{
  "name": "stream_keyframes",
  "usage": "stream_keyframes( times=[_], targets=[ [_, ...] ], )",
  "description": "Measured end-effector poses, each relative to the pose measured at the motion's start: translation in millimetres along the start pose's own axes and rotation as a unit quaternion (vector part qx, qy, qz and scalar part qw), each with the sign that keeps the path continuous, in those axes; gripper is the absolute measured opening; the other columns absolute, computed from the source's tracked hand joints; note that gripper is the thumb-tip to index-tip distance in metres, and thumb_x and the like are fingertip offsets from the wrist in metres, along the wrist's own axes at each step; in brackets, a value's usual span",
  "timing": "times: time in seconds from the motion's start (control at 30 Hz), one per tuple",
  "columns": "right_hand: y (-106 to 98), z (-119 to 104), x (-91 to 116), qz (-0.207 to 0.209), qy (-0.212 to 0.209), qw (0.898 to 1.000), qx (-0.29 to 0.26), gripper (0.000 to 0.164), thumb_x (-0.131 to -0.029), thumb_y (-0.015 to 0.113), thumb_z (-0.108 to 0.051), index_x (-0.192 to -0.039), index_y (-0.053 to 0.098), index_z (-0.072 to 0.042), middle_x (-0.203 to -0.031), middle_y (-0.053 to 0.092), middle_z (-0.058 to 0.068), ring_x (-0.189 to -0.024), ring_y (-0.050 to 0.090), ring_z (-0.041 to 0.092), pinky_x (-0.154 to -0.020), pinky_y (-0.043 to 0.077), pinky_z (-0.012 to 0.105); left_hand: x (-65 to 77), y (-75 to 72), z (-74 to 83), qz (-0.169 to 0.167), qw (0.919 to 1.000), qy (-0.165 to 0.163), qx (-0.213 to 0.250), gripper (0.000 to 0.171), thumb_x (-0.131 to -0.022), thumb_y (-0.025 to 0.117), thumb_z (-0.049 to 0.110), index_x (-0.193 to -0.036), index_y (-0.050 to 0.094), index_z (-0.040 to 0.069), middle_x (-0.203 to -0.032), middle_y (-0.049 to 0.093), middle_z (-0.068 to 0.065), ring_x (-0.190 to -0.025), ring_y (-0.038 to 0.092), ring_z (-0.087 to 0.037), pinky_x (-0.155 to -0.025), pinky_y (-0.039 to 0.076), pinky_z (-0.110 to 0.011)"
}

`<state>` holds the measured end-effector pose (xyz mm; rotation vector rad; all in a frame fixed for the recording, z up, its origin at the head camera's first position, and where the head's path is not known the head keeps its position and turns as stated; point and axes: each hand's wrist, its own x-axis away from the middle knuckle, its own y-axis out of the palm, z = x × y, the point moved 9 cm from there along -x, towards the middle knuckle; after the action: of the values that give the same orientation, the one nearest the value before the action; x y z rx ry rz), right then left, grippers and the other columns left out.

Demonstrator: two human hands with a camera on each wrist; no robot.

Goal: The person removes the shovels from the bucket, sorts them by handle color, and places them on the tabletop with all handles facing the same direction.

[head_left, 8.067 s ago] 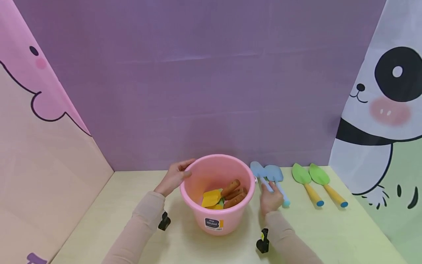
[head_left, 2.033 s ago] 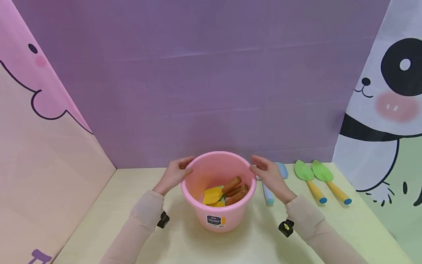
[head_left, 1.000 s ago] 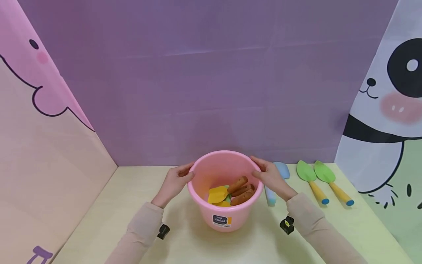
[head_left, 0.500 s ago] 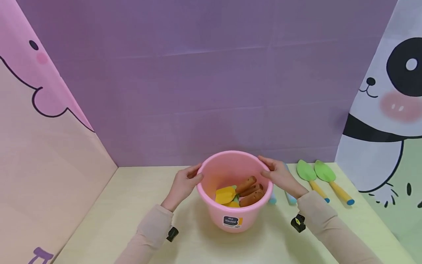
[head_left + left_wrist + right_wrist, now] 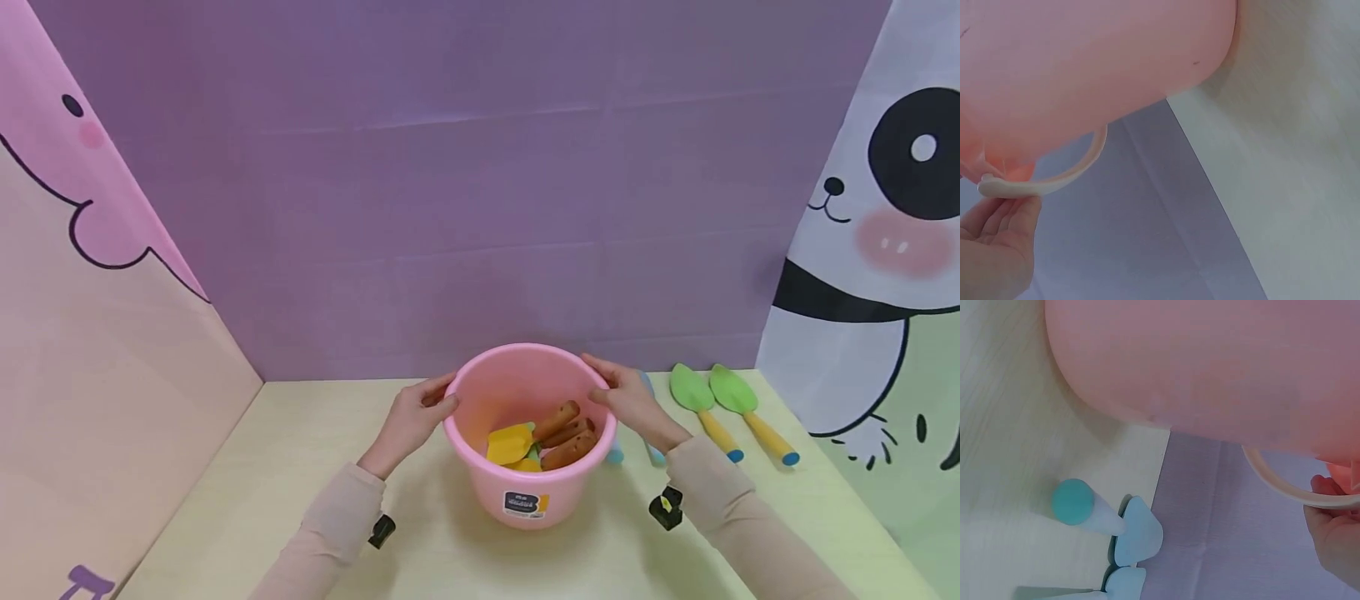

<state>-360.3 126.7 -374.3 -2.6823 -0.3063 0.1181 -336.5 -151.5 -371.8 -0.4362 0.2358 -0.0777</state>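
The upright pink bucket is squarely between left hand and right hand, neither nearer, their fingers pinching its rim from opposite sides.

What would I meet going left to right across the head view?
Pink wall drawing, left hand, pink bucket, right hand, first green-bladed trowel, second green-bladed trowel, panda drawing.

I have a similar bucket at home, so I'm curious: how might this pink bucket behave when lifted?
The pink bucket looks like smooth moulded plastic, so it is probably fairly stiff and perhaps slightly slippery. It may dip towards the person's right, since the brown handles inside lie on that side.
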Motion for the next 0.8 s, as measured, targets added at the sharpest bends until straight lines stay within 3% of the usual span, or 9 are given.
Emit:
stream_keyframes(
  times=[0.33,0.67,0.8],
  targets=[
    [0.3,0.7,-0.5,0.025,0.003,1.000,0.009,0.057,-0.087,0.049,-0.005,-0.142,0.033,-0.006,-0.143,0.037,0.015,-0.125,0.044,0.032,-0.097,0.043,0.042,-2.0,-1.4,5.8,-0.041,0.9971,0.012,-0.063,0.049,-0.088,0.059,0.019,-0.132,0.048,0.004,-0.130,0.053,-0.015,-0.116,0.053,-0.034,-0.088,0.049,-0.039],
    [1.2,1.0,-1.9,0.022,0.006,1.000,0.002,0.058,-0.087,0.047,-0.003,-0.142,0.032,-0.007,-0.144,0.037,0.014,-0.124,0.045,0.031,-0.095,0.044,0.041,0.4,-4.2,47.0,-0.030,0.9831,0.113,-0.141,0.043,-0.083,0.065,0.013,-0.124,0.057,0.002,-0.125,0.057,-0.015,-0.113,0.055,-0.032,-0.092,0.046,-0.042],
    [0.7,0.6,-0.7,0.021,0.008,1.000,0.004,0.058,-0.087,0.047,-0.003,-0.142,0.032,-0.006,-0.144,0.037,0.015,-0.124,0.046,0.031,-0.096,0.044,0.041,7.8,4.7,57.6,-0.051,0.9832,0.106,-0.139,0.038,-0.083,0.065,0.011,-0.120,0.060,0.004,-0.120,0.060,-0.010,-0.107,0.058,-0.029,-0.088,0.050,-0.040]
  ],
)
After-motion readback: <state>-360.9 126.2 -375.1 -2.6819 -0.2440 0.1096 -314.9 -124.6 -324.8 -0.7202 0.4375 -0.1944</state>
